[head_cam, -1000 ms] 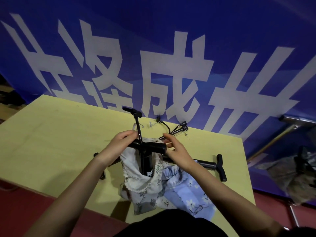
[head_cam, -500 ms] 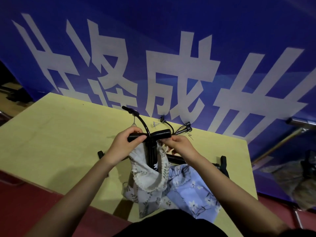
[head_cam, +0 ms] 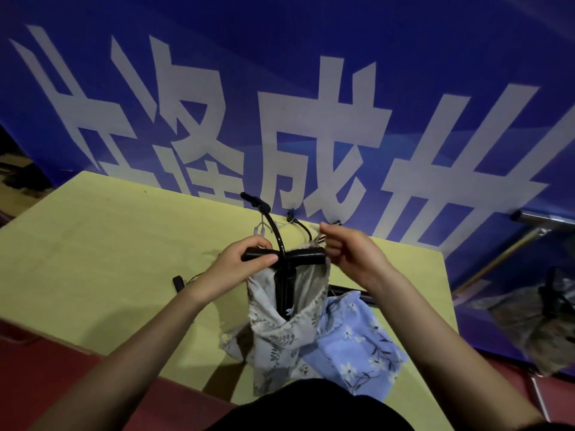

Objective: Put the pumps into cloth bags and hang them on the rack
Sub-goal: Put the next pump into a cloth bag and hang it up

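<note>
A black pump [head_cam: 284,284] stands upright inside a grey floral cloth bag [head_cam: 280,334] above the yellow table [head_cam: 102,250]. Its T-handle [head_cam: 298,255] sticks out of the bag's mouth and its black hose [head_cam: 270,222] arcs up behind. My left hand [head_cam: 239,262] grips the left end of the handle together with the bag's rim. My right hand [head_cam: 348,253] pinches the bag's rim or drawstring at the handle's right end. A blue floral bag [head_cam: 357,340] lies on the table to the right. Another black pump [head_cam: 351,290] lies flat behind the bags, mostly hidden.
A blue banner [head_cam: 280,104] with large white characters hangs right behind the table. A metal rack bar [head_cam: 547,219] shows at the right edge, with a bagged pump [head_cam: 547,309] below it. The floor in front is red.
Both hands have lifted the pump and grey bag a little. My right hand moved from under the handle up to the bag's rim on the right, and the bag's mouth is pulled higher around the pump.
</note>
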`<act>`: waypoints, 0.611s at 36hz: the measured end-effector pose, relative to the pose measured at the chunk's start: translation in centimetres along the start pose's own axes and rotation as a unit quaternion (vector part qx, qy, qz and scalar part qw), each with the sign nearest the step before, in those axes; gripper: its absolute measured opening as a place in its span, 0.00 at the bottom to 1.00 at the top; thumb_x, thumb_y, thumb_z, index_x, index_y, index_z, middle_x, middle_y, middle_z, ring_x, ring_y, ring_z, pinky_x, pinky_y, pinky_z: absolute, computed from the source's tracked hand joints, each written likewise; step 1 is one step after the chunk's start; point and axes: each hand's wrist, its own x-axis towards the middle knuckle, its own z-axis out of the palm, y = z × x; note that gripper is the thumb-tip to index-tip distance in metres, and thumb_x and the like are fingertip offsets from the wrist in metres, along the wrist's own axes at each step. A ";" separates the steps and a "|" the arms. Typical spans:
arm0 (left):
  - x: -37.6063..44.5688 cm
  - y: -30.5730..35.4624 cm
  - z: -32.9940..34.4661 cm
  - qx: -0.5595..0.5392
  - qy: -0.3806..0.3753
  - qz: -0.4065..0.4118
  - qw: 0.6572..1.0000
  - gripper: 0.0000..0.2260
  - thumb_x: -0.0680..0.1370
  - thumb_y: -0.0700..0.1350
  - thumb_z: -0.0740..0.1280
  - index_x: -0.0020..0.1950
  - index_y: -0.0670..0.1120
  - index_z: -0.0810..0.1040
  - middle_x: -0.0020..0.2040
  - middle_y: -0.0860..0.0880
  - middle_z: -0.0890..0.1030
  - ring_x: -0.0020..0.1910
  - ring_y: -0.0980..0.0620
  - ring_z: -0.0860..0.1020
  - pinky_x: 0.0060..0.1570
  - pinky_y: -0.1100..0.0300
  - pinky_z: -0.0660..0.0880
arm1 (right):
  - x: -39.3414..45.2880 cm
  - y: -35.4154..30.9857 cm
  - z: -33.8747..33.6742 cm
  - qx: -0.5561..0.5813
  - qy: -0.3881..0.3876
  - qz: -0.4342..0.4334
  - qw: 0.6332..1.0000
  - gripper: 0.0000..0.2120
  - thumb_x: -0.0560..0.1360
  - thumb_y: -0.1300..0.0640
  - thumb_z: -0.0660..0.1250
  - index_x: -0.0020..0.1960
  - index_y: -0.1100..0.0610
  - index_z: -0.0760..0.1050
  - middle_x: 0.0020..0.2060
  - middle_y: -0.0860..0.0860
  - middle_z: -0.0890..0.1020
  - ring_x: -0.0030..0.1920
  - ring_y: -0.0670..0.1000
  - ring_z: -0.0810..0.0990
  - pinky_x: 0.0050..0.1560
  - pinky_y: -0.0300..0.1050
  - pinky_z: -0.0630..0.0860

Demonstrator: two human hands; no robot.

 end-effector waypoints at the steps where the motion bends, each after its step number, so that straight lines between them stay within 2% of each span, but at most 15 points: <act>1: 0.1 0.1 0.2 0.001 -0.001 0.000 1.000 0.10 0.74 0.55 0.68 0.48 0.50 0.78 0.44 0.56 0.79 0.48 0.57 0.78 0.51 0.62 0.71 | -0.5 -0.5 0.5 -0.053 0.005 -0.049 0.997 0.09 0.77 0.58 0.66 0.38 0.54 0.72 0.24 0.46 0.61 0.26 0.46 0.59 0.31 0.39 0.57; 3: 0.2 0.3 0.6 0.004 0.001 0.005 1.000 0.11 0.73 0.57 0.68 0.47 0.51 0.78 0.44 0.55 0.79 0.47 0.56 0.78 0.50 0.60 0.71 | -1.6 -1.0 1.3 -0.156 0.021 -0.132 0.979 0.12 0.76 0.59 0.69 0.34 0.54 0.74 0.24 0.45 0.67 0.26 0.45 0.64 0.31 0.36 0.63; 5: 0.5 0.4 0.8 0.007 0.008 0.007 1.000 0.13 0.72 0.58 0.68 0.48 0.50 0.78 0.45 0.52 0.80 0.48 0.49 0.78 0.50 0.56 0.71 | -2.4 -1.0 2.0 -0.218 0.033 -0.184 0.958 0.04 0.74 0.58 0.71 0.42 0.57 0.79 0.30 0.44 0.77 0.30 0.42 0.73 0.35 0.32 0.69; 6: 0.7 0.4 0.9 0.008 0.012 0.009 1.000 0.14 0.72 0.59 0.68 0.48 0.50 0.78 0.45 0.50 0.80 0.49 0.46 0.78 0.49 0.54 0.71 | -2.6 -0.7 2.2 -0.260 0.036 -0.201 0.944 0.04 0.73 0.57 0.73 0.47 0.57 0.80 0.36 0.46 0.80 0.34 0.41 0.76 0.40 0.32 0.71; 7: 0.8 0.4 0.9 0.008 0.016 0.010 1.000 0.15 0.71 0.59 0.68 0.48 0.50 0.78 0.45 0.49 0.80 0.49 0.44 0.78 0.48 0.53 0.71 | -2.7 -0.4 2.2 -0.339 0.040 -0.219 0.914 0.09 0.73 0.56 0.74 0.52 0.56 0.80 0.42 0.47 0.80 0.39 0.40 0.76 0.44 0.32 0.71; 10: 0.8 0.4 1.3 0.002 0.018 0.012 1.000 0.13 0.71 0.59 0.68 0.48 0.51 0.78 0.44 0.47 0.79 0.46 0.42 0.77 0.45 0.54 0.70 | -2.5 0.2 1.1 -0.575 0.016 -0.256 0.777 0.23 0.72 0.49 0.74 0.65 0.51 0.76 0.52 0.48 0.76 0.46 0.44 0.76 0.50 0.36 0.72; 12: 0.8 0.4 1.7 0.000 0.005 0.008 1.000 0.11 0.72 0.58 0.68 0.49 0.54 0.77 0.45 0.49 0.79 0.44 0.45 0.77 0.43 0.55 0.69 | -2.4 -0.1 0.4 -0.634 0.001 -0.255 0.730 0.24 0.72 0.46 0.73 0.66 0.52 0.75 0.55 0.49 0.77 0.53 0.47 0.77 0.54 0.42 0.73; 15: 0.7 0.2 2.4 0.001 -0.005 -0.001 1.000 0.06 0.77 0.51 0.68 0.53 0.57 0.76 0.47 0.56 0.79 0.47 0.53 0.78 0.45 0.63 0.72 | -2.1 -0.7 -0.3 -0.671 -0.017 -0.254 0.697 0.20 0.73 0.45 0.71 0.62 0.52 0.79 0.53 0.49 0.80 0.53 0.49 0.79 0.51 0.44 0.74; 18: 0.2 -0.2 2.6 -0.011 -0.003 -0.029 1.000 0.12 0.78 0.48 0.68 0.60 0.55 0.73 0.53 0.59 0.79 0.52 0.64 0.78 0.47 0.71 0.71 | -1.7 -0.9 -0.4 -0.668 -0.020 -0.257 0.698 0.18 0.74 0.46 0.71 0.60 0.53 0.79 0.52 0.49 0.80 0.51 0.50 0.79 0.46 0.41 0.70; 20: -0.3 -0.6 2.5 0.005 -0.009 -0.059 0.998 0.16 0.78 0.51 0.68 0.64 0.57 0.71 0.56 0.60 0.78 0.55 0.65 0.77 0.49 0.69 0.72 | -1.4 -0.7 -0.5 -0.663 -0.012 -0.254 0.704 0.19 0.74 0.45 0.70 0.61 0.54 0.79 0.52 0.49 0.80 0.51 0.49 0.79 0.46 0.38 0.68; 22: -1.0 -1.2 2.5 0.041 -0.006 -0.097 0.994 0.18 0.77 0.54 0.68 0.65 0.56 0.69 0.54 0.57 0.78 0.54 0.59 0.77 0.48 0.64 0.73 | -1.1 -0.6 -0.6 -0.665 -0.001 -0.253 0.703 0.19 0.74 0.45 0.70 0.61 0.53 0.79 0.52 0.49 0.79 0.52 0.50 0.79 0.46 0.39 0.67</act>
